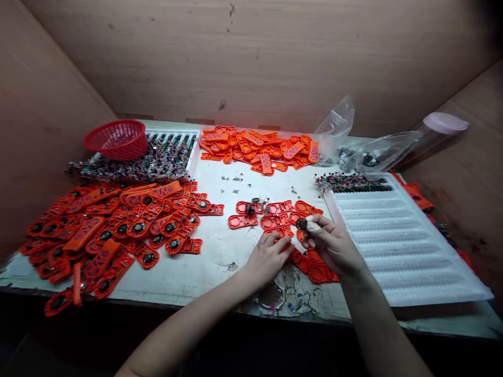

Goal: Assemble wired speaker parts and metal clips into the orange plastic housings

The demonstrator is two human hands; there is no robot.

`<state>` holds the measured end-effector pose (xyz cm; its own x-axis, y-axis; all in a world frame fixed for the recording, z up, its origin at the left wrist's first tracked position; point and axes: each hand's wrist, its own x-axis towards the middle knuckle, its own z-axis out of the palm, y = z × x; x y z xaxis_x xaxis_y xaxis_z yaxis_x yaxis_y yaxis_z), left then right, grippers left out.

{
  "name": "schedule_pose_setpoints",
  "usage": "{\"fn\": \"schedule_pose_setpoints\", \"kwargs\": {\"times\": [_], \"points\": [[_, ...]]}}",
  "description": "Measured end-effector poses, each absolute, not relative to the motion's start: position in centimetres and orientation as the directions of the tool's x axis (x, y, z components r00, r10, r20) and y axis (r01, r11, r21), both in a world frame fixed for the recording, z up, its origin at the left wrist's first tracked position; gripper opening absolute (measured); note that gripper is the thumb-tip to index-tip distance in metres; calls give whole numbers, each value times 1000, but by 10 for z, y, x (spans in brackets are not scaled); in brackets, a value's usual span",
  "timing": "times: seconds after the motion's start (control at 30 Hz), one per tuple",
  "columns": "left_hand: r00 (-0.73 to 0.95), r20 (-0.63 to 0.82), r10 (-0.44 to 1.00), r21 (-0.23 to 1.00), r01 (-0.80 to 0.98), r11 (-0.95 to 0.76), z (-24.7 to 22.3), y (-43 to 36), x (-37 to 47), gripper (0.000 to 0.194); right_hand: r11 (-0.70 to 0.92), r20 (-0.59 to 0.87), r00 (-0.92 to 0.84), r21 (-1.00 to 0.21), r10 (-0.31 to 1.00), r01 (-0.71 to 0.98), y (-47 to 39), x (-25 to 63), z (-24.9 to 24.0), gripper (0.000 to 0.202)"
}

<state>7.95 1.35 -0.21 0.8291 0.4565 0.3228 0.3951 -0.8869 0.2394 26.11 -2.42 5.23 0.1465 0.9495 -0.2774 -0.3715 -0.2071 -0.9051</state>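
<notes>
My right hand [334,243] pinches a small dark round part [301,224] between thumb and fingertips, above the orange casings at the centre right. White covering shows on one of its fingertips. My left hand [269,256] rests palm down, fingers spread, with its fingertips on an orange casing [280,231]. Several open orange casings lie around both hands, among them one [242,221] to the left and one [308,208] above my right hand. Small dark parts [250,209] sit on a casing in the upper row.
Orange casings with black discs [138,228] are heaped at left. Behind them a red basket [128,140] stands on a tray of wired parts. More orange pieces [255,144] lie at the back. A white foam tray [408,251], plastic bags [338,123] and a lidded jar [436,136] are at right.
</notes>
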Motion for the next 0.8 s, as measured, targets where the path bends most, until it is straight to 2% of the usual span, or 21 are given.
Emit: {"fn": "schedule_pose_setpoints", "kwargs": {"times": [0.07,0.1,0.17,0.23,0.33,0.47,0.67,0.73,0.8], "points": [[783,332,525,230,473,-851,-8,1,73,24,-265,-331,174,-910,927,-320,-36,255,47,28],[749,329,575,269,509,-818,-10,-3,67,23,-311,-366,174,-909,914,-279,-42,251,45,29],[673,289,680,415,553,-723,-10,-9,55,23,-406,-434,136,-893,891,-192,-54,239,40,30],[605,234,761,567,551,-612,-8,-11,46,31,-460,-468,97,-883,878,-96,-62,223,34,30],[526,208,825,676,532,-510,-7,-11,42,42,-437,-411,168,-885,896,164,-62,201,22,24],[521,216,826,716,490,-497,-7,-12,42,32,-403,-300,272,-750,914,525,-52,186,13,17],[550,244,798,702,467,-537,-7,-14,37,25,-398,-287,280,-575,916,714,-51,183,24,8],[574,250,780,662,487,-570,-6,-14,37,24,-377,-293,245,-608,924,698,-58,188,27,5],[611,236,756,615,508,-602,-5,-14,38,25,-317,-290,150,-702,945,638,-68,196,28,15]]}}
